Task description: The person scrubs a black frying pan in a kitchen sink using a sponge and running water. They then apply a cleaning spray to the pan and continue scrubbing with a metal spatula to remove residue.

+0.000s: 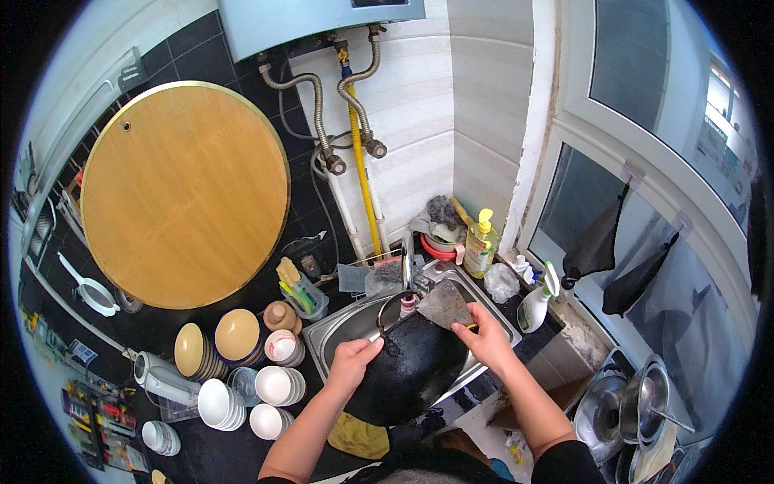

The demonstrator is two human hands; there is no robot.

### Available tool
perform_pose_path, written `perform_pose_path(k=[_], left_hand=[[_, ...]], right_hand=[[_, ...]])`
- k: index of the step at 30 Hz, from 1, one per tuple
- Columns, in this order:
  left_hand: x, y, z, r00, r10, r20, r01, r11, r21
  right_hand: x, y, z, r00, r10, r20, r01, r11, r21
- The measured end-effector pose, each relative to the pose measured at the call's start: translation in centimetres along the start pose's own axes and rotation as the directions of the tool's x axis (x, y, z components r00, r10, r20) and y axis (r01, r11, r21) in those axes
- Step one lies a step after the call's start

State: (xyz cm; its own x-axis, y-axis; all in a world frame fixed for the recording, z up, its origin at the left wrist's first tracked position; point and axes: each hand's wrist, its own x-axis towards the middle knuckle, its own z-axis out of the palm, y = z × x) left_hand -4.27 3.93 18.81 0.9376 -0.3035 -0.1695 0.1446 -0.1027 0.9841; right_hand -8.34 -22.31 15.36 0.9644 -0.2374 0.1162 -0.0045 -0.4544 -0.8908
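I see the left hand point(355, 365) firmly gripping a black wok point(423, 373) over the near edge of the sink point(347, 327); the right hand point(485, 337) tightly pinches a grey pad point(444, 305).

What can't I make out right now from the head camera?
Head view:
Much of the sink: hidden by the black wok.
Left hand's fingertips, except the thumb's: hidden behind the wok.
Blue-grey wall unit's top: cut off by the upper edge.
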Motion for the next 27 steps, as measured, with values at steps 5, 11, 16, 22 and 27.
perform_pose_path(k=[5,11,16,22,27], left_hand=[[1.2,-0.3,-0.1,0.999,-0.042,0.02,0.044,0.994,-0.098],[3.2,-2.2,-1.4,0.998,-0.045,0.043,0.048,0.997,-0.061],[3.9,-2.1,-1.7,0.997,-0.038,0.074,0.036,0.999,0.029],[4.0,-1.5,-1.4,0.994,0.114,0.003,-0.112,0.976,0.185],[4.4,-1.7,-1.6,0.989,0.136,-0.057,-0.11,0.938,0.328]], right_hand=[[1.7,0.2,-0.5,0.998,0.002,0.061,-0.003,1.0,0.017],[2.8,-0.6,-0.4,0.988,0.04,0.152,-0.052,0.996,0.076],[4.2,-1.1,0.8,0.99,0.019,0.14,-0.024,0.999,0.035],[5.4,-0.5,1.9,0.981,0.011,0.192,-0.043,0.985,0.165],[5.7,-2.6,1.5,0.958,0.021,0.285,-0.093,0.966,0.24]])
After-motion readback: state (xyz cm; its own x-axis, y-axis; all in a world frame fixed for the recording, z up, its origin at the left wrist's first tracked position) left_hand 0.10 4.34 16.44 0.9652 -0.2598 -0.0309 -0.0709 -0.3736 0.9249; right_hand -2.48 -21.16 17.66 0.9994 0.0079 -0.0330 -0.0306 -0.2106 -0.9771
